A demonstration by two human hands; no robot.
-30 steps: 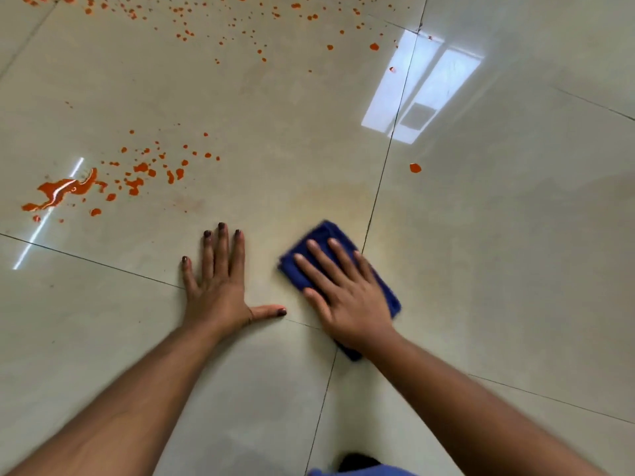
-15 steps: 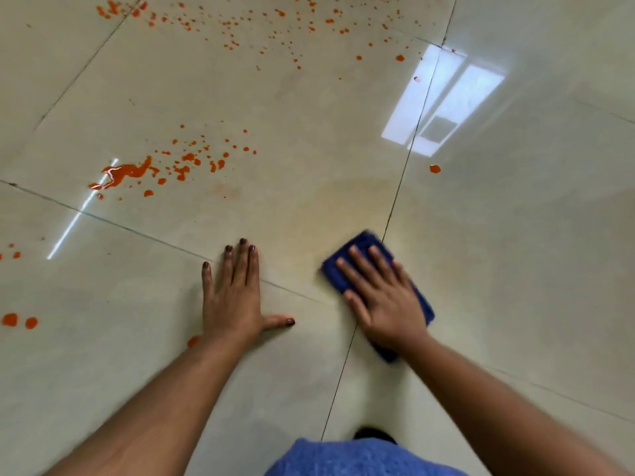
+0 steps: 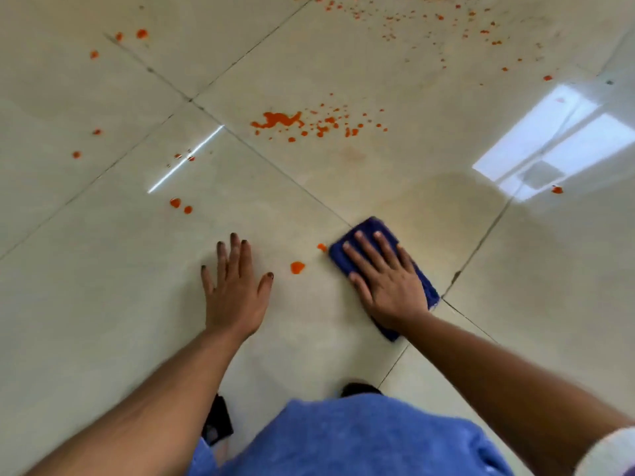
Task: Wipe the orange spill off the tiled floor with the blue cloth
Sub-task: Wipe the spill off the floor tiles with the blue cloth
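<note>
My right hand (image 3: 388, 283) presses flat on the folded blue cloth (image 3: 372, 228), which lies on the glossy beige tiled floor (image 3: 343, 338). My left hand (image 3: 235, 290) rests flat on the floor to the left of the cloth, fingers spread, holding nothing. Two orange drops (image 3: 297, 267) lie between the hands, one touching the cloth's left edge. A larger orange splash (image 3: 280, 120) with many small drops sits farther ahead. Fine orange specks (image 3: 412, 18) cover the far tile.
More orange drops (image 3: 180, 204) lie scattered to the left, and one drop (image 3: 557, 190) sits by a bright window reflection (image 3: 556, 142) on the right. My blue-clothed knee (image 3: 343, 438) and a dark shoe (image 3: 216, 420) fill the bottom edge.
The view has swung left and pulled back, showing more spill on the left. My left hand has shifted, uncovering orange drops between the hands. The cloth stays under my right hand.
</note>
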